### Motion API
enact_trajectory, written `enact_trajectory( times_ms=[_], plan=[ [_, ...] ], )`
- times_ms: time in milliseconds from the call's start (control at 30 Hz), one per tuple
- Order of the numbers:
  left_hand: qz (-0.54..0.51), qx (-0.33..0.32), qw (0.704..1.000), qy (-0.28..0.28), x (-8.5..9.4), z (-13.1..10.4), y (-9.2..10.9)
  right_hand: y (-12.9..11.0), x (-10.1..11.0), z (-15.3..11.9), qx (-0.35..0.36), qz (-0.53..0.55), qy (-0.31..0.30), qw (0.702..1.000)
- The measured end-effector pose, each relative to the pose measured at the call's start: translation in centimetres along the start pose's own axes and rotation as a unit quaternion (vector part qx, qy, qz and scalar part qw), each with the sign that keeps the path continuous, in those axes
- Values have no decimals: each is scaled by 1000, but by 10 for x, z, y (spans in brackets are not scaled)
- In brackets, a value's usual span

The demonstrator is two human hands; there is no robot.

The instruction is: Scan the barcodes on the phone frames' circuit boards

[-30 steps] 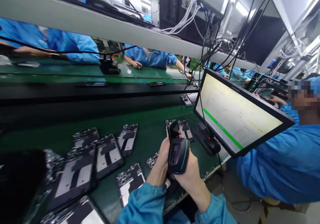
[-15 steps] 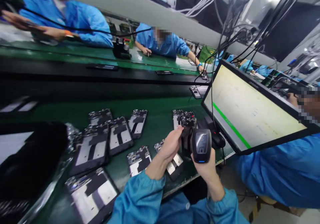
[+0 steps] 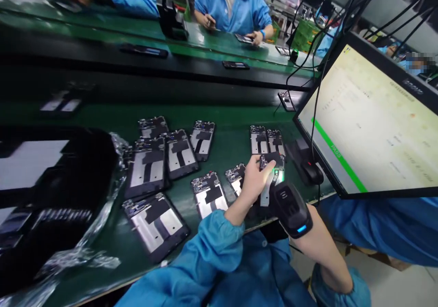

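Observation:
My left hand (image 3: 256, 179) grips an opened phone (image 3: 268, 197) by its upper part, thumb across the black board cover. In front of it is a black handheld barcode scanner (image 3: 290, 209) with a lit blue bar. White and green light from the scanner falls on the phone's bare metal back. Behind the scanner, my right hand (image 3: 303, 242) is closed on its handle; the fingers are mostly hidden. Two more opened phones (image 3: 258, 139) lie side by side just beyond, and another opened phone (image 3: 235, 177) is partly covered by my left wrist.
Several opened phones (image 3: 155, 222) lie on the green bench (image 3: 229, 147) to the left, beside a black tray (image 3: 92, 161) edged with clear plastic wrap. At right stand a monitor (image 3: 372, 129) showing a green PASS bar and a black mouse (image 3: 313, 172). Co-workers in blue sit opposite.
My view has turned, and the scanner has tilted and shifted down and right of the held phone, whose lit back now shows. The monitor now reads PASS legibly.

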State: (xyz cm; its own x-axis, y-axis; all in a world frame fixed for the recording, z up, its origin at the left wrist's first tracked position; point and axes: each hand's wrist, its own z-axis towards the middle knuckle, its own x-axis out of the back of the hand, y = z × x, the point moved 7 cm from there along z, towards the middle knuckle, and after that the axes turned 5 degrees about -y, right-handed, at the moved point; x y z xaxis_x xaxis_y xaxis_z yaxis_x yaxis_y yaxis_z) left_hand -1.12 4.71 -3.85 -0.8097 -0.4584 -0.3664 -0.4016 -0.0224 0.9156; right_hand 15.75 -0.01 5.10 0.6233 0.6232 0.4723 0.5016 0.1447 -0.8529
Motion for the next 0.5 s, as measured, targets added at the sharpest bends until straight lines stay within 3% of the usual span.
enact_trajectory(
  times_ms=[133,267,500],
  plan=[
    [32,-41,999,-5,-1,1,0,7,-5,10,-7,17,13,1000],
    [55,-64,996,10,1,0,0,12,-5,4,-7,33,3,999],
    [125,-73,989,10,-4,-16,17,-16,-8,13,18,34,27,999]
  ],
)
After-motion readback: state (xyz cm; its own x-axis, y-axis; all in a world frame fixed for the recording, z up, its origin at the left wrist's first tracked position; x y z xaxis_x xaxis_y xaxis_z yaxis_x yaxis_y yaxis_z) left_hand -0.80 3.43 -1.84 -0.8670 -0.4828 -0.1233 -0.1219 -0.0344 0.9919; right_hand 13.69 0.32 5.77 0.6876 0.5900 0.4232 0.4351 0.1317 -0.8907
